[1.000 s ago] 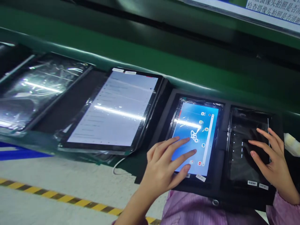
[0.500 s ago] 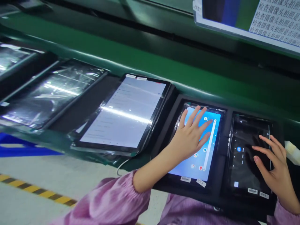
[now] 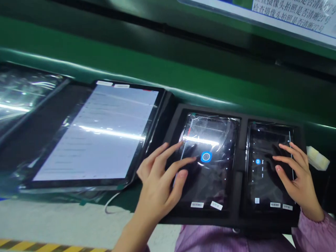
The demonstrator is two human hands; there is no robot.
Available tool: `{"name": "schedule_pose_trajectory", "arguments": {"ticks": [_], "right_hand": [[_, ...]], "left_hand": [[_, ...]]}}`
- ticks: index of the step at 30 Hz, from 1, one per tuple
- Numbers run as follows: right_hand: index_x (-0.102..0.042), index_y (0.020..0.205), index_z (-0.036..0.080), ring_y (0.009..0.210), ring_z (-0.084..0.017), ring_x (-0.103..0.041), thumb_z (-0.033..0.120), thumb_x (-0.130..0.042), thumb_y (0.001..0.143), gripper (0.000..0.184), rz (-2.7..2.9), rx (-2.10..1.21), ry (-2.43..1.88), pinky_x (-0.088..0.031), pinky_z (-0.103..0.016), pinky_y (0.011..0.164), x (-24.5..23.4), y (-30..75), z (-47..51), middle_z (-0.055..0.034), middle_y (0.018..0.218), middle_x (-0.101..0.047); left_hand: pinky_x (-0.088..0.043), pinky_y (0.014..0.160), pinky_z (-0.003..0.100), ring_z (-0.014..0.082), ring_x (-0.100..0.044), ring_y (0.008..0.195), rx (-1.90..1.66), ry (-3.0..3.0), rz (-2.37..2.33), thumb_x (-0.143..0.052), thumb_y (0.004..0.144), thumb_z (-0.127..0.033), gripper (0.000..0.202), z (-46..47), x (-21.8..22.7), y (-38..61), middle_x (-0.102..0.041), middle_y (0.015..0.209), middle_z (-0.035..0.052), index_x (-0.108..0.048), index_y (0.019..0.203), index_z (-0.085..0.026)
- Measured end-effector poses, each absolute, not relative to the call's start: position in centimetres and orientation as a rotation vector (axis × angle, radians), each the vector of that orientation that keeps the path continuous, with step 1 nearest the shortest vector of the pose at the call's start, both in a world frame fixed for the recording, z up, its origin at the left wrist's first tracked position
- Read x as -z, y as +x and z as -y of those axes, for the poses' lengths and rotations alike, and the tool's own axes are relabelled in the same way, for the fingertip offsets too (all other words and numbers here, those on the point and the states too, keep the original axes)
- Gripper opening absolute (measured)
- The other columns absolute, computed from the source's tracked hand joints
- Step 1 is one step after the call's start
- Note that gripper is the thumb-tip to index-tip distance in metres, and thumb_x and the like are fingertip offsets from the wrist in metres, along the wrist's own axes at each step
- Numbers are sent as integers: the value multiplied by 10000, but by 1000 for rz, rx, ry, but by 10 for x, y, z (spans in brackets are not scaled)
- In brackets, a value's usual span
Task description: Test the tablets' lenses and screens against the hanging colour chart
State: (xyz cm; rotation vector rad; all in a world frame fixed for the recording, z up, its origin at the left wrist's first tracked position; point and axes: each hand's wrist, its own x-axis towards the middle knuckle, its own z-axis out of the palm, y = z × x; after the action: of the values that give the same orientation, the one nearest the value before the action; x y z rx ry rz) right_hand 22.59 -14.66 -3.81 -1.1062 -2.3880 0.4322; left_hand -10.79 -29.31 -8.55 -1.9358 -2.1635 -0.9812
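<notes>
Two tablets lie side by side in a black foam tray point(image 3: 238, 196). Over the left edge of the middle tablet point(image 3: 207, 182) is my left hand point(image 3: 162, 178), fingers apart and holding nothing. That tablet's dark screen has a round blue camera icon at its centre. My right hand point(image 3: 299, 175) hovers above the right tablet point(image 3: 265, 189), its fingers spread and holding nothing. The right tablet's screen is dark, with a blue icon and small mode words. Both tablets carry clear film and two white labels near the lower edge. Whether any fingertip touches glass I cannot tell.
A larger tablet point(image 3: 97, 140) with a lit white screen lies to the left, and another film-covered tablet point(image 3: 21, 94) beyond it. A white foam-like block point(image 3: 317, 158) sits at right. The green bench point(image 3: 126, 59) runs behind, below a printed sign point(image 3: 291, 17).
My left hand has drawn back leftward across the middle tablet. Its screen went from a blue home screen to black with a camera icon. The view shifted right; my right hand keeps its pose.
</notes>
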Motion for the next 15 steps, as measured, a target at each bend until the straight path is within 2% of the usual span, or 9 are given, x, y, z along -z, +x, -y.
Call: {"name": "schedule_pose_trajectory", "arguments": {"ticks": [5,11,15], "right_hand": [[-680,1134,314,1442,-314,-409,299,-590,1028,140,2383,-405,-1109,-363,-573,1139,41,228,147,-27,1399,-602],[-657,1209,293,1507,-361,-309,357,-520,1059,213,2604,-137,-1111,-325,-624,1163,19,221,153,-69,1513,-501],[-669,1210,272,1500,-395,-313,410,-493,1067,266,2648,-19,-1144,-355,-669,1134,5,201,140,-96,1526,-489]], "left_hand": [[-423,990,573,402,-574,1281,1119,-1868,2084,-431,989,-187,268,295,85,-110,-686,1265,136,-695,994,-234],[-425,966,521,369,-588,1248,1124,-1999,1988,-428,990,-187,263,284,81,-106,-674,1279,122,-687,1018,-226],[-412,977,524,376,-566,1271,1182,-2018,1985,-412,993,-193,275,289,82,-109,-665,1283,124,-683,1030,-223]]}}
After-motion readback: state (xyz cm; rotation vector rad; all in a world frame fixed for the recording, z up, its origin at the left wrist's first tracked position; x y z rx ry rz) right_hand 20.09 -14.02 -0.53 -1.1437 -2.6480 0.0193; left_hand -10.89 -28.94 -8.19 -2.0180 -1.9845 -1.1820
